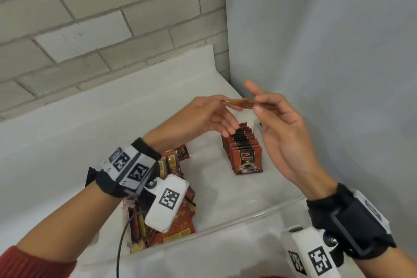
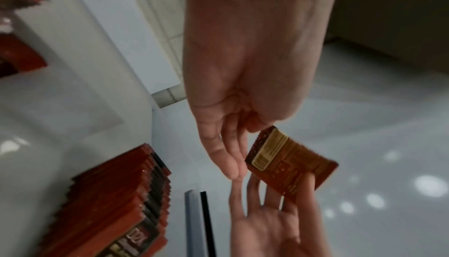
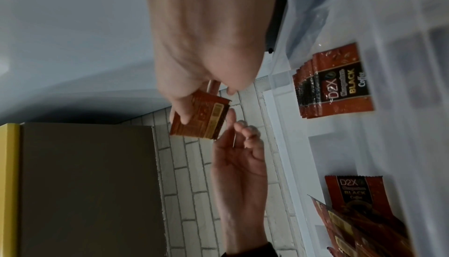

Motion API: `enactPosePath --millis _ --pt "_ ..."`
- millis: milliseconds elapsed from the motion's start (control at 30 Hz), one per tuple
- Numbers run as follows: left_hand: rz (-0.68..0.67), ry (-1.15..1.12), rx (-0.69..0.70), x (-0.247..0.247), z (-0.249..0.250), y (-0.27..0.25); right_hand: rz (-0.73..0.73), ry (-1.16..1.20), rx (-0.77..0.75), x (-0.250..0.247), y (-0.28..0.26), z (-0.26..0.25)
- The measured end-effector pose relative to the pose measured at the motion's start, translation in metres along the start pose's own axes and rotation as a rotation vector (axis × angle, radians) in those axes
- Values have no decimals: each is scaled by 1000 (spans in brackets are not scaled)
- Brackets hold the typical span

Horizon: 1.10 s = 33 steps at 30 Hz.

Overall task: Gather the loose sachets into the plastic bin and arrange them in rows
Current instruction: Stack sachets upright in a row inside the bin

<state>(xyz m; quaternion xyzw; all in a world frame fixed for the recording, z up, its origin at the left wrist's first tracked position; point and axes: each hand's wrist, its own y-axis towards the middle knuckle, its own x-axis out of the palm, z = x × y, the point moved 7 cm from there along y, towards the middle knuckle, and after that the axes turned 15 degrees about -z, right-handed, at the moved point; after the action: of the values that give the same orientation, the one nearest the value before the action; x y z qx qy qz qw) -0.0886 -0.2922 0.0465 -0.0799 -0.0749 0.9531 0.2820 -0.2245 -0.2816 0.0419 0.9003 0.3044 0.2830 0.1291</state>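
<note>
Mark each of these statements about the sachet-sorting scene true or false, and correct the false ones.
1. A sachet is held in the air between the two hands. True: the left hand and the right hand both pinch it.
2. The row of upright sachets lies flat on its side. False: the sachets stand on edge, front label facing the camera.
3. The loose pile of sachets sits under the left wrist in the head view. True.
4. The wall behind the plastic bin is bare wood. False: it is pale brick.
5. The front sachet in the row reads "D2X BLACK Coffee". True.
</note>
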Motion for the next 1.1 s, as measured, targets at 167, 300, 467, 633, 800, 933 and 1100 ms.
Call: enactPosePath --millis 167,300,467,633,800,933,1100 --pt "129 -277 18 -13 10 -9 -132 -94 102 7 -3 11" --pt "103 -202 57 -14 15 -17 -110 -126 145 4 -3 15" --pt "199 -232 71 -21 11 -28 -49 113 191 5 -2 21" --pt "252 -250 72 -20 6 -36 69 -41 303 3 -10 25" --pt "192 -197 -2 -10 -5 -37 144 -178 320 -10 -11 11" --pt "78 -36 -101 -6 -12 -36 61 -482 383 -15 -9 -7" --pt "79 188 -118 -12 -7 -31 -93 -1082 456 -22 -7 -26"
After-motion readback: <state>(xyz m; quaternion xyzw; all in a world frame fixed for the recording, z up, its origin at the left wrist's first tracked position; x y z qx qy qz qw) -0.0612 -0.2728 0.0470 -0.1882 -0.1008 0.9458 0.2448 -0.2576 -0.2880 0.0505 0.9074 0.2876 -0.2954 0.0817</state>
